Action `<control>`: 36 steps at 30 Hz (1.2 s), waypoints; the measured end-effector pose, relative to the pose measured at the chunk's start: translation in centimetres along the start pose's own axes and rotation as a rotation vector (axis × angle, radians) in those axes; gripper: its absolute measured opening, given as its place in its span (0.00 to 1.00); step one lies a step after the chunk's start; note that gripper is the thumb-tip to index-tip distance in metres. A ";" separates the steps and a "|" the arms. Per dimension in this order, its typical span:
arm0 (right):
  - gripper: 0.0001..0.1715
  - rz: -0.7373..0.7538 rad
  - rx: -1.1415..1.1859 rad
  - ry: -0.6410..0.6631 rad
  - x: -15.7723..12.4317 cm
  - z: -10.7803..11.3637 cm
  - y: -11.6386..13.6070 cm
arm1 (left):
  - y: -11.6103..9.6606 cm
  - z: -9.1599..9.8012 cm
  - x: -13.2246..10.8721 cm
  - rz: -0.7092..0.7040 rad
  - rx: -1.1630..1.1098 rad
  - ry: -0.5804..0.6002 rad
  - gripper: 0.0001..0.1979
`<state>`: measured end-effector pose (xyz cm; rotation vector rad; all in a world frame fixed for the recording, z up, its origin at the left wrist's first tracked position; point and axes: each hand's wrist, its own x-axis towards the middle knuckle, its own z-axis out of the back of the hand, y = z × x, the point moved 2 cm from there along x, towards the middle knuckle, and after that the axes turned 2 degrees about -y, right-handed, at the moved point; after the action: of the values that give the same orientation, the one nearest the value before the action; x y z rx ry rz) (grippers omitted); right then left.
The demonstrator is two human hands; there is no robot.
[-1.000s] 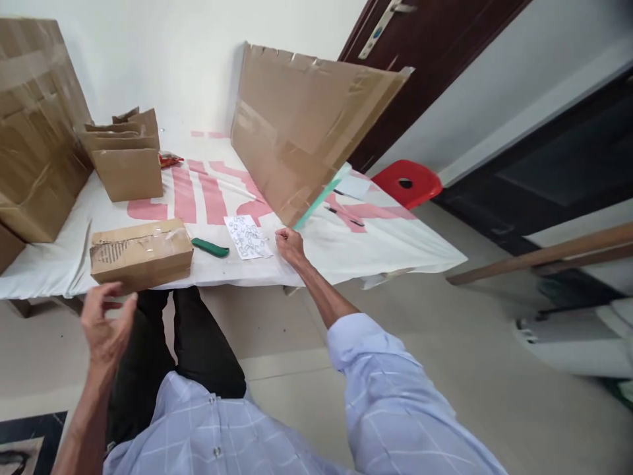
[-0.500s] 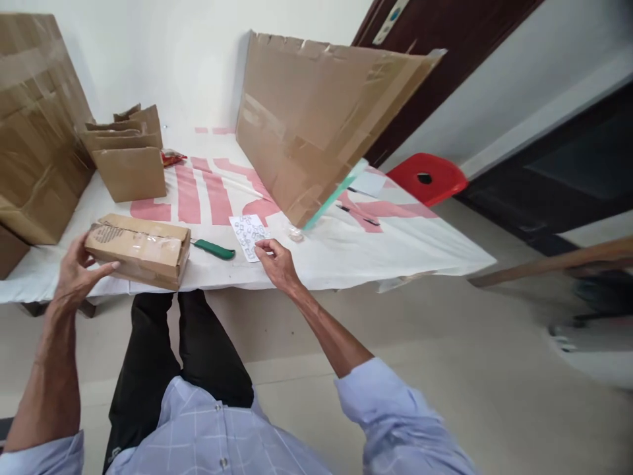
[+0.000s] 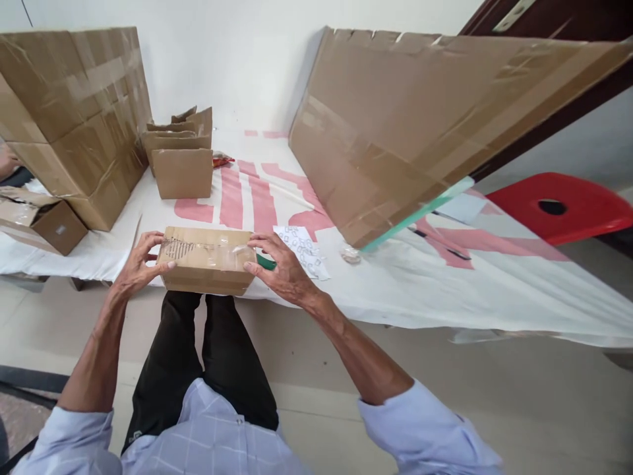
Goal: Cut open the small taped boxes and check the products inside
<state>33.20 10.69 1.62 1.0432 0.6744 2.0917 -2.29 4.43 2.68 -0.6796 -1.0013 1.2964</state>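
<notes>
A small taped cardboard box (image 3: 210,260) sits at the table's front edge, printed text on its top left. My left hand (image 3: 141,264) grips its left end, thumb on the near side and fingers over the far side. At the right end my right hand (image 3: 279,267) holds it the same way. Partly hidden behind that hand is a knife with a green handle (image 3: 266,262). Just right of it lies a white paper sheet (image 3: 301,251) with small printed shapes, its lower part close to my right wrist.
Large taped cartons (image 3: 99,125) stand at the left, near an open box (image 3: 49,221) and a person's hand (image 3: 7,161). Upright cardboard pieces (image 3: 182,173) and a red packet (image 3: 222,159) are at the back. A large cardboard panel (image 3: 386,125) leans beside a red stool (image 3: 558,206).
My right hand has left the paper sheet and now holds the box's right end. The view has turned left, bringing the open box and another person's hand into sight.
</notes>
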 end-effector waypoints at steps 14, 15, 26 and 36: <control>0.19 -0.198 0.186 -0.084 -0.7 0.7 -3.4 | -2.3 -2.1 -2.2 -0.265 0.025 0.172 0.48; 0.19 -0.220 0.211 -0.104 -0.8 0.8 -4.1 | -3.3 -2.5 -2.3 -0.313 0.035 0.186 0.50; 0.20 -0.287 0.199 -0.172 -1.4 1.1 -6.2 | -6.7 -6.2 -2.6 -0.447 -0.034 0.130 0.56; 0.17 -0.248 0.182 -0.171 -1.3 0.2 -5.7 | -3.3 -7.0 -6.6 -0.311 -0.168 -0.180 0.31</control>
<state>35.94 13.28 -2.82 1.1595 0.8725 1.7320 5.60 -1.80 1.00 -0.5134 -1.3181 1.0202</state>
